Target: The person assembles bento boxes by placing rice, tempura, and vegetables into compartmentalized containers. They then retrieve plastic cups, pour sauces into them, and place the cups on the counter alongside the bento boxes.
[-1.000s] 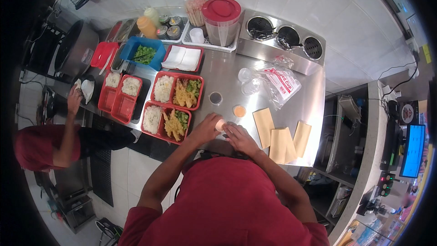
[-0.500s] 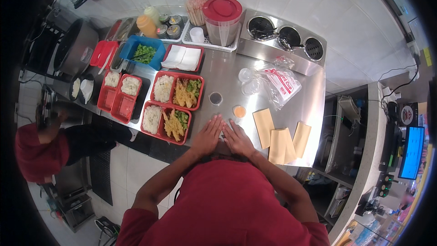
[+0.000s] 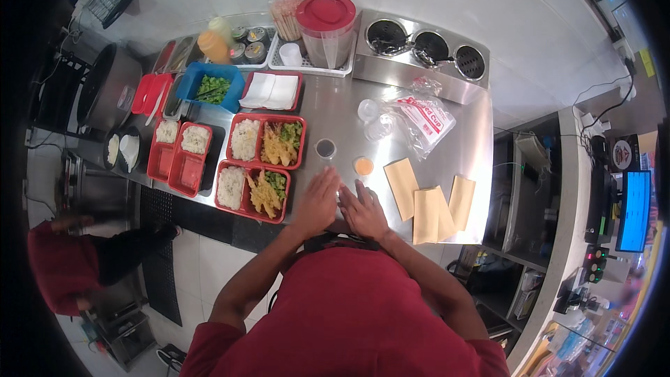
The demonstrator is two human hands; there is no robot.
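My left hand and my right hand rest side by side at the front edge of the steel counter, fingers stretched out and holding nothing. Just beyond the left fingertips stands a small cup of dark sauce. A small cup of orange sauce sits ahead of the right fingers. Left of my hands are two red divided boxes, a nearer one and a farther one, each with rice, fried pieces and greens. Folded brown paper pieces lie right of my right hand.
Clear lids and a plastic bag of cups lie at the back right, before a steel holder. A blue tub of greens, white napkins and red boxes with rice stand left. A person is at far left.
My fingers have shifted slightly, the two hands' fingertips now a little more apart. The person at far left has moved nearer. The sauce cups and boxes stay where they were.
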